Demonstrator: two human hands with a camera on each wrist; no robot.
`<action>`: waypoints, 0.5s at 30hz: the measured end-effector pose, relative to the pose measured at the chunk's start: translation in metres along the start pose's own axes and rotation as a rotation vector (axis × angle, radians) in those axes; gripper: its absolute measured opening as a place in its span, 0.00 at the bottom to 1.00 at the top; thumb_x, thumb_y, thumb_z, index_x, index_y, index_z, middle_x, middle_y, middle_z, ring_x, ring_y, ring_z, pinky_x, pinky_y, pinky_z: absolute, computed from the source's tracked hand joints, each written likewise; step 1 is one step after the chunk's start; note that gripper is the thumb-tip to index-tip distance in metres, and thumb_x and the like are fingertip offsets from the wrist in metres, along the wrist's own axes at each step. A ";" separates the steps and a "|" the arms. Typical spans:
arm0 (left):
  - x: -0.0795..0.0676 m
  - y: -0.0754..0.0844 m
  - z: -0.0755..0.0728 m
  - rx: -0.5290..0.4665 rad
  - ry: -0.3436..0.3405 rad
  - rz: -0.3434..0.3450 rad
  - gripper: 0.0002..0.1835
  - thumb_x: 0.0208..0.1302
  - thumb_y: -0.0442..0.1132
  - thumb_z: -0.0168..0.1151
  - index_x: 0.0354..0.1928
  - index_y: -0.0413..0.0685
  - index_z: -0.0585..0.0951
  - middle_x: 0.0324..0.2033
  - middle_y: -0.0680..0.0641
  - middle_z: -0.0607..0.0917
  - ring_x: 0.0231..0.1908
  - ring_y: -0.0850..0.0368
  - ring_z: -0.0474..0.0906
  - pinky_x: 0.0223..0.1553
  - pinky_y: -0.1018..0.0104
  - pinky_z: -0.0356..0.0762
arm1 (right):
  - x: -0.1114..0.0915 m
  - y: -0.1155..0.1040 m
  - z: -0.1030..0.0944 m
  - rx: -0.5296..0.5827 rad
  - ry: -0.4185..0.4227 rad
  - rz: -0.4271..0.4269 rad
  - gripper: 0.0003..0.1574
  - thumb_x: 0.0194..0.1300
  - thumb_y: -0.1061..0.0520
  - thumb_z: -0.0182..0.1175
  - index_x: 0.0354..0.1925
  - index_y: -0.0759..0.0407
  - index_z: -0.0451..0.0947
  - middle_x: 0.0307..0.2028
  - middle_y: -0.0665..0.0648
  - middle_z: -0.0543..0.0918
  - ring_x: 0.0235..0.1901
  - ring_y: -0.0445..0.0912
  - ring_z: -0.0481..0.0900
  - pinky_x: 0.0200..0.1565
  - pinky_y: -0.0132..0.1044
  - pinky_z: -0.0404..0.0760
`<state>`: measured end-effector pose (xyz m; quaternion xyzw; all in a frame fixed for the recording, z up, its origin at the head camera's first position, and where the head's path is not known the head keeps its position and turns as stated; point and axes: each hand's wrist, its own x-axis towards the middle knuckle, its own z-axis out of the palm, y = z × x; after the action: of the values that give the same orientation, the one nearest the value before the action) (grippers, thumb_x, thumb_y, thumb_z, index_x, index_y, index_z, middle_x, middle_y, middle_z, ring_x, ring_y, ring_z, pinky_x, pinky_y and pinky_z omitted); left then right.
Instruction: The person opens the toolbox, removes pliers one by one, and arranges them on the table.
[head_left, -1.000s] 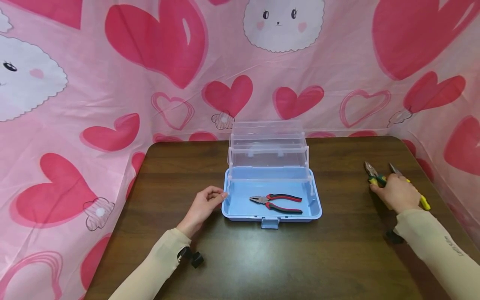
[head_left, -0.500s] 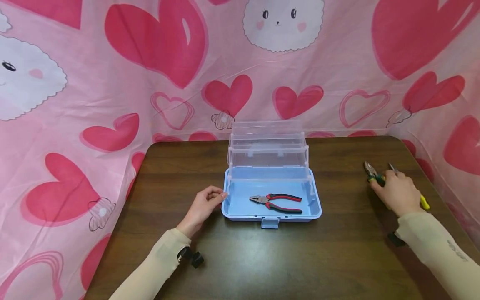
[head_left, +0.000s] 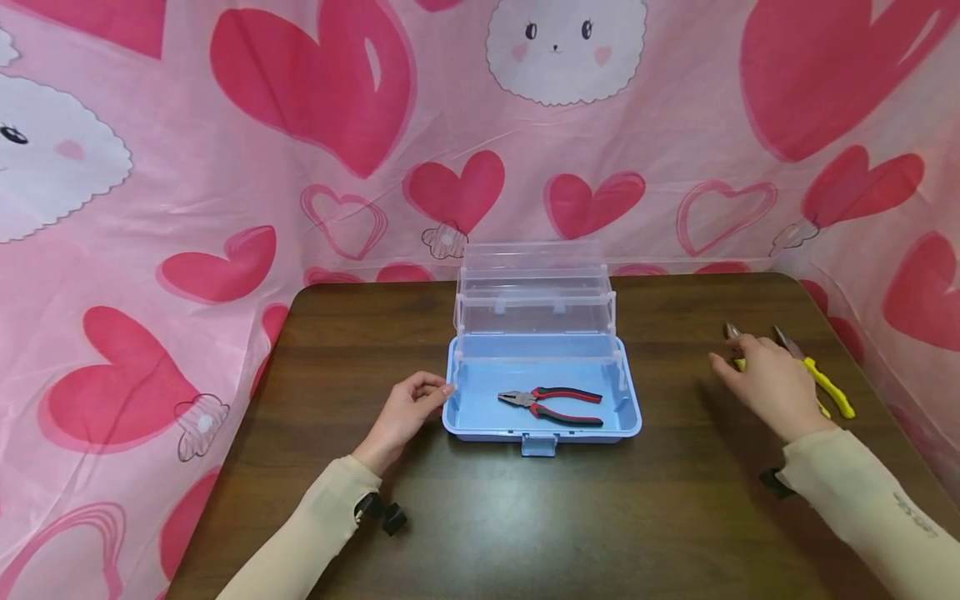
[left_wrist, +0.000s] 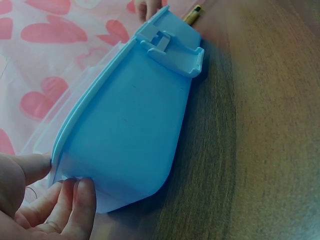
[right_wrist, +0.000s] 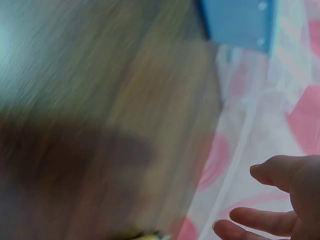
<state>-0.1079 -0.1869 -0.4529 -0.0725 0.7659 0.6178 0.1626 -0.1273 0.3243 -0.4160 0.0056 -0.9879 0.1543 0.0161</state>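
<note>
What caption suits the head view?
Left hand steadies open blue toolbox holding red-handled pliers; right hand hovers over yellow-handled pliers.

I see green-handled pliers [head_left: 737, 346] and yellow-handled pliers [head_left: 817, 375] lying flat, well right of the open blue toolbox [head_left: 630, 412], which the left hand [head_left: 405, 411] steadies.

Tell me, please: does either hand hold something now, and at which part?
The left hand holds the blue toolbox at its front left corner. The right hand hovers over the yellow-handled pliers; whether it grips anything cannot be told.
</note>
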 end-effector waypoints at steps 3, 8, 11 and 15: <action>0.001 -0.001 0.001 0.001 0.005 0.002 0.16 0.73 0.43 0.66 0.54 0.38 0.81 0.44 0.39 0.86 0.40 0.55 0.81 0.54 0.54 0.84 | -0.001 -0.014 -0.003 0.035 -0.038 -0.012 0.34 0.74 0.43 0.61 0.58 0.73 0.76 0.55 0.80 0.79 0.49 0.74 0.79 0.46 0.73 0.76; 0.002 -0.003 0.001 0.012 0.009 0.004 0.16 0.73 0.43 0.66 0.54 0.38 0.81 0.44 0.40 0.86 0.40 0.54 0.81 0.53 0.54 0.85 | -0.006 -0.041 -0.008 0.063 -0.043 -0.074 0.33 0.72 0.45 0.64 0.58 0.72 0.77 0.54 0.79 0.80 0.51 0.74 0.79 0.47 0.72 0.78; 0.002 -0.002 0.001 0.018 0.007 0.000 0.16 0.74 0.43 0.66 0.54 0.39 0.81 0.44 0.40 0.86 0.41 0.53 0.82 0.53 0.55 0.85 | -0.009 -0.058 -0.010 0.061 -0.029 -0.119 0.31 0.70 0.46 0.67 0.57 0.71 0.78 0.52 0.76 0.82 0.49 0.71 0.80 0.46 0.71 0.79; 0.002 -0.001 0.001 0.018 0.010 -0.002 0.16 0.73 0.43 0.66 0.54 0.39 0.81 0.43 0.40 0.86 0.40 0.53 0.82 0.53 0.55 0.85 | -0.013 -0.080 -0.013 0.071 -0.026 -0.159 0.30 0.69 0.47 0.69 0.57 0.68 0.79 0.52 0.73 0.83 0.50 0.68 0.80 0.48 0.68 0.80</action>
<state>-0.1094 -0.1860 -0.4552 -0.0748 0.7721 0.6104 0.1602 -0.1128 0.2522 -0.3798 0.0866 -0.9784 0.1872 0.0153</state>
